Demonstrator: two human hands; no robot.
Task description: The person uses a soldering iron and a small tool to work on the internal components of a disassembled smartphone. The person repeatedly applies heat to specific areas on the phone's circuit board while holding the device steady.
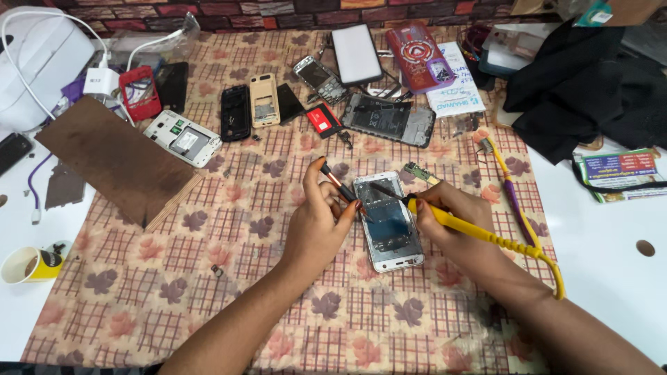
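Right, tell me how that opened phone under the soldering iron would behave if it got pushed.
The opened phone lies flat on the patterned cloth, so it would probably drag rather than slide freely. It looks thin and light, likely easy to nudge. Its inner parts are exposed, so it is probably fragile where the soldering iron touches.

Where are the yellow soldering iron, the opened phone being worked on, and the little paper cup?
Yellow soldering iron (pixel 462 226): head view, on its yellow handle just past the right hand's fingers.
Opened phone (pixel 390 226): head view, on its exposed blue middle.
Paper cup (pixel 26 265): head view, on its rim, at the table's left edge.
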